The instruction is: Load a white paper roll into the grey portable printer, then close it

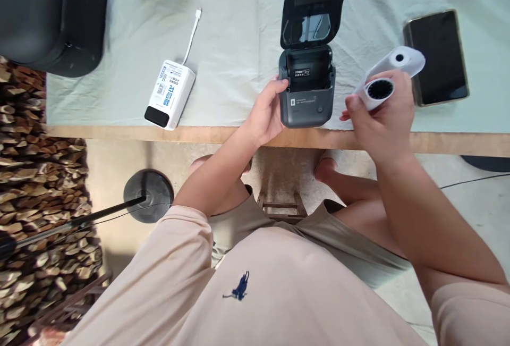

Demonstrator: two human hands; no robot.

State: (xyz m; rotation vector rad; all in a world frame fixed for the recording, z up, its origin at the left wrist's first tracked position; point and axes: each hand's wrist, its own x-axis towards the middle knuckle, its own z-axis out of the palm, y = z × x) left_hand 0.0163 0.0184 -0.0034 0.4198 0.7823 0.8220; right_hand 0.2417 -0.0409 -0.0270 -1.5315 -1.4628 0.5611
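Note:
A dark grey portable label printer (306, 108) rests near the table's front edge with its lid raised and its paper bay uncovered. My left hand (268, 112) grips its left side, the thumb lying on the upper rim of the body. To the right of the printer, my right hand (384, 117) is closed around a white paper roll (372, 102) with a wide dark core facing up. Just beyond the fingers shows another rolled white end (408, 60) with a small dark hole. Whether the two rolled parts are joined is hidden by the hand.
A black-screened tablet (440, 59) lies on the pale cloth (235, 32) at right. At left are a white power bank (169, 93) with a short cable and a black case (82, 22). Below the wooden table edge (167, 133) stands a round black stand base (148, 196) beside stacked firewood (43, 186).

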